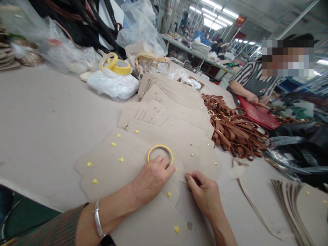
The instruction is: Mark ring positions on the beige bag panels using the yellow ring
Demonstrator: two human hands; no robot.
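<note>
My left hand is closed around the near edge of a yellow tape roll, held over the beige panels. Beneath it, overlapping beige panels with rounded corners lie fanned out, and small yellow tape pieces stick to several of them. Just to the right, my right hand is closed in a pinch near a panel's edge. A thin dark line shows at its fingertips; what it is I cannot make out. Farther back, more beige panels carry small metal studs.
Brown straps with metal fittings are heaped at right. Two yellow tape rolls rest on a white plastic-wrapped bundle. Another panel stack stands at lower right, near a beige strip. Across the table, a co-worker handles a red item.
</note>
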